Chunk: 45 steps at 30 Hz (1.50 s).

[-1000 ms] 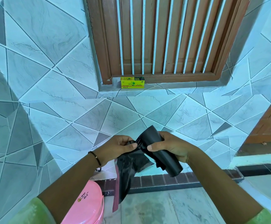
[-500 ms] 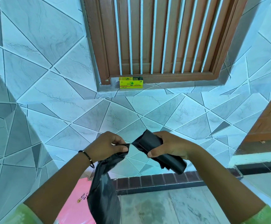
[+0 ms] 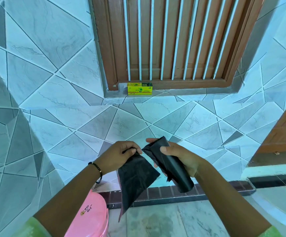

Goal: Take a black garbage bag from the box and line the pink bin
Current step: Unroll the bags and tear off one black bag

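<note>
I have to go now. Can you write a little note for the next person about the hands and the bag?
Left hand pinches the top corner of one black bag, which hangs loose. Right hand grips the roll. Pink bin is low left, lid on. Yellow box sits on the window ledge.
Done: roll out of the box.
Left: whether the bag is torn fully free is unclear; open it, then line the bin.

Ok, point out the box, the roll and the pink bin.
box point(image 3: 139, 90): head view, yellow front face.
roll point(image 3: 176, 165): head view, mid-length of its black side.
bin point(image 3: 92, 218): head view, pink lid top.

Yellow box point(image 3: 139, 88) on tiled ledge point(image 3: 173, 95)
</note>
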Available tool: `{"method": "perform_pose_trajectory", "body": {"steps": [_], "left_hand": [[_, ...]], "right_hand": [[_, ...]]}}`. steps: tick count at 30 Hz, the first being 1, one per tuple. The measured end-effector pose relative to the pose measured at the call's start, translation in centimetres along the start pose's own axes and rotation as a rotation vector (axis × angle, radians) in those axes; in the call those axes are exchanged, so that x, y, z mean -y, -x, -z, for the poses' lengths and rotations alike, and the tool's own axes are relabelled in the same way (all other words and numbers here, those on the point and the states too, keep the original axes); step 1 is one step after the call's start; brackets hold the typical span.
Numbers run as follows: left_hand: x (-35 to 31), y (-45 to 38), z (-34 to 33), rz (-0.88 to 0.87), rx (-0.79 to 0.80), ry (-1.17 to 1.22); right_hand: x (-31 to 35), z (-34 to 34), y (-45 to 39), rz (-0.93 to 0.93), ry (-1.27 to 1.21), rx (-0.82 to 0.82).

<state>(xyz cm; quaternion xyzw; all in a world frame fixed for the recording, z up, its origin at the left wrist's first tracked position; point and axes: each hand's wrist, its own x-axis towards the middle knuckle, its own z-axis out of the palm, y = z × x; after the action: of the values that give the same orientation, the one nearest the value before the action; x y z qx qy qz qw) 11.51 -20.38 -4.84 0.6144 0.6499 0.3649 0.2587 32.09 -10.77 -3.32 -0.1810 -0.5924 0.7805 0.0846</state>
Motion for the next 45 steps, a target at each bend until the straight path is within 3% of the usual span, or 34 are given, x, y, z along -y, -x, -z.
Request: {"method": "perform_pose_trajectory", "body": {"steps": [5,11,17,25,30,34,40,42,45], "left_hand": [[0.8,-0.1,-1.3,-0.021,0.029,-0.061],[1.3,0.5,-2.1,0.028,0.031,0.206],[1.6,1.0,-3.9,0.074,-0.016,0.301],[0.6,1.7,-4.8,0.030,-0.036,0.333],[1.2,1.6,-4.1,-0.026,-0.172,0.271],[1.6,1.6,-2.7,0.038,-0.228,0.299],[0.2,2.2,-2.3,0.120,-0.041,0.030],[0.0,2.3,-2.8,0.135,0.041,0.073],[0.4,2.8,-3.6,0.171,0.141,0.322]], "right_hand": [[-2.6,-0.9,-0.9,0.031,-0.272,0.066],[-3.3,-0.7,-1.9,0.020,-0.313,-0.152],[-2.9,-2.0,-2.5,0.134,-0.495,-0.105],[-2.9,-3.3,-2.6,0.014,-0.416,-0.202],[-2.8,-2.7,-3.0,0.031,-0.548,-0.321],[-2.2,-1.4,-2.6,0.071,-0.543,-0.352],[-1.7,-2.7,-3.5,0.187,-0.582,-0.317],[-1.9,-3.1,-4.1,0.293,-0.607,-0.302],[-2.5,-3.4,-5.1,0.406,-0.603,-0.350]]}}
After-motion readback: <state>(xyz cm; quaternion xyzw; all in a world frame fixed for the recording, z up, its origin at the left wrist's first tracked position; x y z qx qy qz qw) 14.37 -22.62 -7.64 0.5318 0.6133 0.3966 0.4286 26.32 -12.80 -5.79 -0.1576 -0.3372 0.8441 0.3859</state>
